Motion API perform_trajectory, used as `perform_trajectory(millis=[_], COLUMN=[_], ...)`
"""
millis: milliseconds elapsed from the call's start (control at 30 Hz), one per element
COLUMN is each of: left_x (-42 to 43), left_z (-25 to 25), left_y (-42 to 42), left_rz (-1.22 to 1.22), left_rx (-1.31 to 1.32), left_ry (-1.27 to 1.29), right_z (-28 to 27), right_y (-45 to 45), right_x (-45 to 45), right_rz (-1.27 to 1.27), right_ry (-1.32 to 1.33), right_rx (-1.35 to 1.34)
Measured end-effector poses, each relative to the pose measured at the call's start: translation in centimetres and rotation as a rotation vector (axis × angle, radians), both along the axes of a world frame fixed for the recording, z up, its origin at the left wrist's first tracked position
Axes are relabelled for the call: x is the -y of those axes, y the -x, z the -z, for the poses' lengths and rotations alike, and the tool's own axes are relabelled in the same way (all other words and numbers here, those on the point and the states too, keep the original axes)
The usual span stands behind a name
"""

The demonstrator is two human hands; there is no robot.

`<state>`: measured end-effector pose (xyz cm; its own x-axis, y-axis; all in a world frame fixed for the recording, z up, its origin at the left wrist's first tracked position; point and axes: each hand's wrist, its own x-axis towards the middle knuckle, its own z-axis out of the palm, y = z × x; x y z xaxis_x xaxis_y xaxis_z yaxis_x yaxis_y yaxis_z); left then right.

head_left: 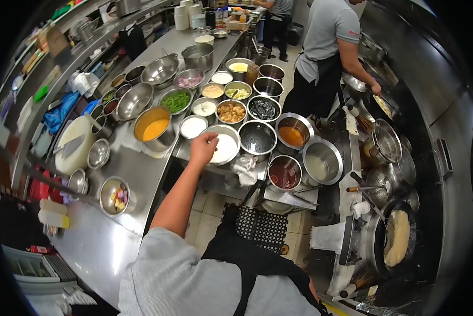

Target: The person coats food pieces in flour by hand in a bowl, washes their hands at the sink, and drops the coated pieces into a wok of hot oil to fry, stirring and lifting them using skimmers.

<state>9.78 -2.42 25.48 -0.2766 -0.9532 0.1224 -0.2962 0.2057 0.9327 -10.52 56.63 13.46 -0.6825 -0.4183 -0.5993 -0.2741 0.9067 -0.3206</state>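
Note:
My left hand [205, 147] is over the near edge of a metal pot of white powder [227, 149]. Its fingers are pinched together; whatever they hold is hidden or too small to name. Beside that pot stand a smaller bowl of white powder [193, 127], a bowl of browned chunks [231, 111] and a pot of dark liquid [257, 138]. A crumpled white cloth [245, 169] hangs just right of the powder pot. My right hand is out of view; only a sliver of that arm shows low at the right.
On the left steel counter [97, 247] are a pot of orange liquid [153, 128], chopped greens [176, 100] and a cleaver [72, 145] on a round board. At right, a wok [378, 237] holds a long pale yellow food piece. A co-worker [328, 47] stands at the stove ahead.

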Motion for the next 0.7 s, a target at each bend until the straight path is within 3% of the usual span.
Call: perform_trajectory(millis=[100, 200, 267, 300, 333, 400, 533, 600, 700], left_x=[5.6, 8.4, 9.5, 10.0, 10.4, 11.4, 11.4, 11.3, 11.1], left_z=[-0.4, -0.1, 0.8, 1.3, 1.9, 3.0, 1.6, 1.5, 2.1], left_y=[2.4, 2.2, 2.2, 2.2, 2.2, 2.5, 3.1, 3.1, 2.9], left_rz=[-0.107, -0.155, -0.137, -0.120, -0.114, -0.112, -0.056, -0.046, -0.049], left_rx=[0.094, 0.400, 0.417, 0.438, 0.445, 0.199, 0.134, 0.124, 0.038], left_ry=[0.056, 0.258, 0.199, 0.143, 0.134, 0.094, -0.049, -0.070, -0.181], right_z=[0.9, -6.1, -9.7, -13.6, -14.0, -15.7, -13.8, -14.0, -12.0], right_y=[1.5, 2.1, 3.3, 2.4, 2.7, 2.8, 3.4, 2.8, 3.8], right_x=[4.3, 17.4, 27.0, 33.0, 37.8, 48.4, 66.9, 71.8, 75.1], right_rz=[0.053, 0.094, -0.072, -0.103, -0.178, -0.304, -0.118, -0.127, -0.234], right_ry=[0.310, 0.463, 0.473, 0.629, 0.687, 0.879, 0.887, 0.780, 0.724], right_rx=[0.066, 0.073, 0.149, 0.212, 0.242, 0.337, 0.674, 0.626, 0.841])
